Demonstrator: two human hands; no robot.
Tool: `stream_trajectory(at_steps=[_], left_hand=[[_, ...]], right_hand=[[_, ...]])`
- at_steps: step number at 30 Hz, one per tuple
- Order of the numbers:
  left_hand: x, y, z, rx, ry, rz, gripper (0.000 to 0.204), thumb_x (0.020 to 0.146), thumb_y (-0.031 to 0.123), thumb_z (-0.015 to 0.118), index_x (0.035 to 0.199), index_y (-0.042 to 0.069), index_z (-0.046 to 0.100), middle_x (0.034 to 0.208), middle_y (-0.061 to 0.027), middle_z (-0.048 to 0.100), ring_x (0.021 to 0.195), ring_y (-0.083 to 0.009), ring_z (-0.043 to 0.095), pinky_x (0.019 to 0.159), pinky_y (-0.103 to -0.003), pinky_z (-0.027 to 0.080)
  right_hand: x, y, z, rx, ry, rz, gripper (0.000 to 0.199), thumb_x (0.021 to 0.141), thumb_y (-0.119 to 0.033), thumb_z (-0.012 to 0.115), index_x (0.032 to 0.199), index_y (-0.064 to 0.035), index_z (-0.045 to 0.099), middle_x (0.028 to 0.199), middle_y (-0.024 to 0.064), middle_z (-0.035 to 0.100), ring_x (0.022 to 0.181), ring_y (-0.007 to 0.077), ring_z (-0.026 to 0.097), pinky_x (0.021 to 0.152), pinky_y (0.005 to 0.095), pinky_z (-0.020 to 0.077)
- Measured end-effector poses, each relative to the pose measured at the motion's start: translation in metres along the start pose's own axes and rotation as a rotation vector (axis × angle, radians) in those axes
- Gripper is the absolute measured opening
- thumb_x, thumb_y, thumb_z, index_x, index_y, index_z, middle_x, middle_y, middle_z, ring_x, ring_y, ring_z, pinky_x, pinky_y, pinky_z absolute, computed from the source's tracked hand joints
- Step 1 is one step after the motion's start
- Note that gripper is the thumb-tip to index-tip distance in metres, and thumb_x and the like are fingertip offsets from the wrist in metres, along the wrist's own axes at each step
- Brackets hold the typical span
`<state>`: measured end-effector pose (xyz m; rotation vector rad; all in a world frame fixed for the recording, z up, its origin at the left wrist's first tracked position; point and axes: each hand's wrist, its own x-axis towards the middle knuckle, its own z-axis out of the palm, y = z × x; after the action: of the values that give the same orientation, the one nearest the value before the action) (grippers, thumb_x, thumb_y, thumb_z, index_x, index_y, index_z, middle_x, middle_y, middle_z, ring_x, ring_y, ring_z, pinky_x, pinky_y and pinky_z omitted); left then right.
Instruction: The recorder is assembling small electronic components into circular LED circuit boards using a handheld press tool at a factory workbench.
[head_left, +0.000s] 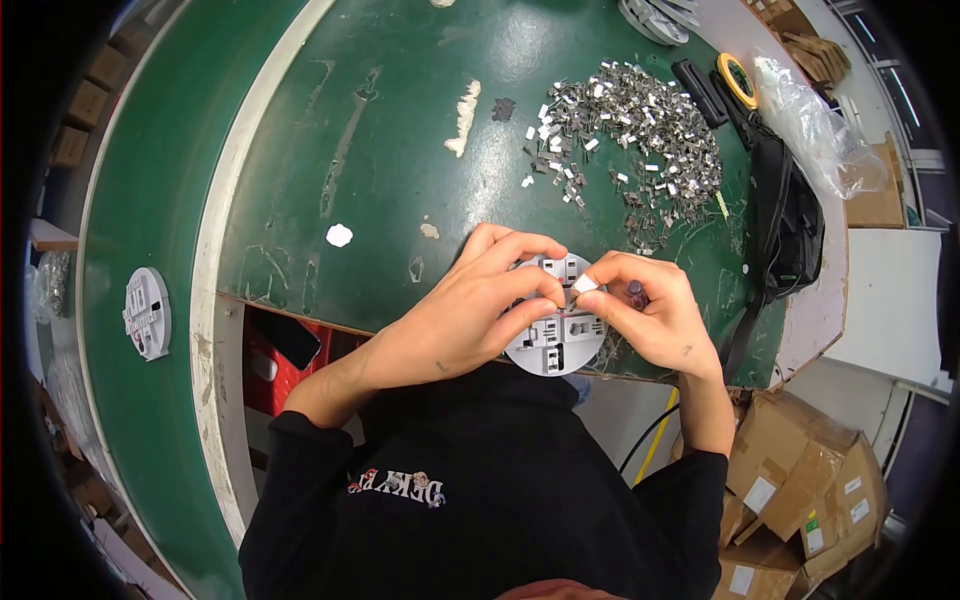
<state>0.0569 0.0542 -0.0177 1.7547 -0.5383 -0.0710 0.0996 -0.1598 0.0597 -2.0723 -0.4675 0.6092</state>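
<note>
A round light-grey plastic base (580, 352) with moulded slots and raised blocks sits at the table's near edge, between my two hands. My left hand (480, 300) reaches over its left side, with thumb and index finger pinched together near its middle; what lies between those tips is too small to make out. In the thumb and index finger of my right hand (655, 315) is a small white piece (585, 285), held just above the base. Against the curled fingers of that hand rests a dark, rounded, handle-like thing (637, 292), mostly hidden.
A pile of small metal-and-white parts (650, 125) spreads over the green table (400, 190). A black bag (785, 220), a yellow tape roll (738, 80) and a clear plastic bag (815, 130) lie at right. Another grey base (148, 313) rests on the green strip (150, 420) at left.
</note>
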Motion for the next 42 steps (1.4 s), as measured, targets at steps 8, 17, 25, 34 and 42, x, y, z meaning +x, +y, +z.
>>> stream_trajectory(at_steps=[8, 17, 25, 34, 42], left_hand=[[-0.002, 0.001, 0.003, 0.02, -0.004, 0.009, 0.008, 0.091, 0.007, 0.065, 0.098, 0.009, 0.069, 0.134, -0.0073, 0.054, 0.113, -0.0249, 0.042, 0.092, -0.032, 0.04], [-0.003, 0.0, 0.004, 0.026, 0.002, 0.008, 0.006, 0.091, 0.007, 0.065, 0.097, 0.008, 0.067, 0.135, -0.0081, 0.054, 0.114, -0.0253, 0.042, 0.092, -0.033, 0.04], [-0.006, -0.001, 0.008, 0.038, 0.041, 0.047, 0.005, 0.09, 0.006, 0.064, 0.094, 0.006, 0.062, 0.133, -0.0105, 0.052, 0.113, -0.0279, 0.042, 0.093, -0.034, 0.041], [-0.015, 0.004, 0.007, 0.085, 0.136, 0.019, 0.011, 0.086, 0.002, 0.067, 0.096, 0.006, 0.064, 0.134, -0.0096, 0.055, 0.117, -0.0263, 0.046, 0.099, -0.035, 0.041], [-0.017, 0.005, 0.01, 0.107, 0.168, 0.039, 0.014, 0.085, 0.001, 0.067, 0.098, 0.004, 0.063, 0.133, -0.0099, 0.056, 0.117, -0.0267, 0.049, 0.099, -0.036, 0.042]], right_hand=[[-0.001, 0.006, -0.001, 0.003, -0.026, -0.057, 0.007, 0.084, 0.001, 0.068, 0.091, -0.0001, 0.069, 0.074, 0.0034, 0.066, 0.057, 0.01, 0.047, 0.053, 0.0233, 0.0369], [-0.002, 0.008, 0.003, -0.077, 0.0, -0.108, 0.006, 0.084, 0.001, 0.068, 0.09, -0.0004, 0.068, 0.073, 0.0035, 0.064, 0.057, 0.0116, 0.047, 0.053, 0.0241, 0.0369], [-0.004, 0.01, 0.005, -0.141, 0.026, -0.175, 0.005, 0.085, 0.002, 0.068, 0.09, -0.0003, 0.066, 0.076, 0.0038, 0.062, 0.057, 0.013, 0.047, 0.053, 0.0255, 0.0376], [-0.006, 0.014, 0.027, -0.347, 0.155, -0.363, 0.013, 0.079, 0.006, 0.071, 0.09, 0.0015, 0.064, 0.083, 0.0066, 0.065, 0.058, 0.0151, 0.049, 0.052, 0.0261, 0.0401], [-0.006, 0.02, 0.033, -0.566, 0.192, -0.56, 0.021, 0.075, 0.007, 0.071, 0.094, 0.0002, 0.062, 0.085, 0.0079, 0.063, 0.056, 0.0191, 0.051, 0.05, 0.029, 0.0433]])
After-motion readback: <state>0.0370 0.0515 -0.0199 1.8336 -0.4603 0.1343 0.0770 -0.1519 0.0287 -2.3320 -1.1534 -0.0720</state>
